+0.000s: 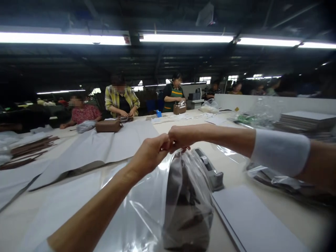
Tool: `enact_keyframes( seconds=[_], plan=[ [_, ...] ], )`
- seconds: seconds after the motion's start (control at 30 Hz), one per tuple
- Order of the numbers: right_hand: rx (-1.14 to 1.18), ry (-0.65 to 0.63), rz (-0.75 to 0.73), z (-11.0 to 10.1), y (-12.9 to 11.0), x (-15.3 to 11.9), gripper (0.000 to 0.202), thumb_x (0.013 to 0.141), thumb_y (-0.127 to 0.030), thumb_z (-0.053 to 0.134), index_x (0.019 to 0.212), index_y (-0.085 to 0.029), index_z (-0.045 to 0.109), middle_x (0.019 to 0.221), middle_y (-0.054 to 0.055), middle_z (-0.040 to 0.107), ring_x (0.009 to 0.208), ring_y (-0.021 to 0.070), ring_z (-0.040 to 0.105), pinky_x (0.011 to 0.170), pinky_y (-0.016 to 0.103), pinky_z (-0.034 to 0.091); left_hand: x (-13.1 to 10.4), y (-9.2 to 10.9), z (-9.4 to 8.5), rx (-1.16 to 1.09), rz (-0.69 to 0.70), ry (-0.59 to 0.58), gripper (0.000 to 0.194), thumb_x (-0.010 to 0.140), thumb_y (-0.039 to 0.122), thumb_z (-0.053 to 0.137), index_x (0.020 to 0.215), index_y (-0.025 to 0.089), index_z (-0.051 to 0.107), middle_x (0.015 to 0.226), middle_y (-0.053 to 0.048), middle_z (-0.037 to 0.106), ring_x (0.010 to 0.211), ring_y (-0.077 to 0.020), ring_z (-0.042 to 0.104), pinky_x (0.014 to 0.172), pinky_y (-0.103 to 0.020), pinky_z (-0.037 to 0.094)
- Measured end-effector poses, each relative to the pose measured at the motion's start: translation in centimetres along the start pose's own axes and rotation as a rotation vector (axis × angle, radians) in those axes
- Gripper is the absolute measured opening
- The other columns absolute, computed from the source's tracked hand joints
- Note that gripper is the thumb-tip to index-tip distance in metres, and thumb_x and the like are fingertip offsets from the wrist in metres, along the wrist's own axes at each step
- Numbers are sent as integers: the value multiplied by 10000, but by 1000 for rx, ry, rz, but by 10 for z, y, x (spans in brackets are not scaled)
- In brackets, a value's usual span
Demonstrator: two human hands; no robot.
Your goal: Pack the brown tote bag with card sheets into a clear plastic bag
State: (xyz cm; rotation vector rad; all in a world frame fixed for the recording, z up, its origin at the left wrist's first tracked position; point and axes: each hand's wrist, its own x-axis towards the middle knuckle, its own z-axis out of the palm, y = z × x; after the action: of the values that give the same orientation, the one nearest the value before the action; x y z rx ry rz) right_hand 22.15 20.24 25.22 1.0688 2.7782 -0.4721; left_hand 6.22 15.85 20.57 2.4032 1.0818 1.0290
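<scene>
I log left hand (153,150) and right hand (183,137) meeting, both closed in a pinch on clear plastic wrapping (147,210), grey-brown item (186,213) inside, tape dispenser (214,175) beside.

Your left forearm (97,206) slants up from lower left of frame | your right forearm (223,135) lies across from the right edge, nearly level | your left hand (154,151) and right hand (181,137) meet near frame centre, fingers curled, both pinching tight
</scene>
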Motion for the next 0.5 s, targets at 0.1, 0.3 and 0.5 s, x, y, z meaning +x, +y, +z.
enact_keyframes(
  seconds=[0.1, 0.3, 0.5],
  plan=[
    [-32, 149, 29, -33, 22, -1, 55, 766, -180, 600, 756, -129, 620, 517, -48, 536, 407, 45, 489, 402, 141, 392, 20, -12, -24, -210, -76, 213, 102, 763, 246, 547, 832, 203, 485, 675, 51, 552, 528, -90, 500, 526, -221, 412],
    [-112, 609, 356, -127, 73, -29, 182, 772, -267, 619, 780, -85, 611, 503, -41, 493, 449, 3, 450, 475, 103, 372, 13, -61, -45, -330, -358, 513, 249, 758, 406, 566, 906, 209, 525, 817, 29, 618, 624, -114, 549, 651, -271, 463],
    [38, 855, 670, -141, 116, -3, 99, 799, -130, 579, 796, -32, 569, 504, -33, 465, 453, 20, 455, 523, 174, 433, -54, -113, 0, -278, -655, 260, 342, 702, 514, 543, 826, 197, 570, 708, 3, 627, 597, -152, 548, 598, -278, 454]
  ],
)
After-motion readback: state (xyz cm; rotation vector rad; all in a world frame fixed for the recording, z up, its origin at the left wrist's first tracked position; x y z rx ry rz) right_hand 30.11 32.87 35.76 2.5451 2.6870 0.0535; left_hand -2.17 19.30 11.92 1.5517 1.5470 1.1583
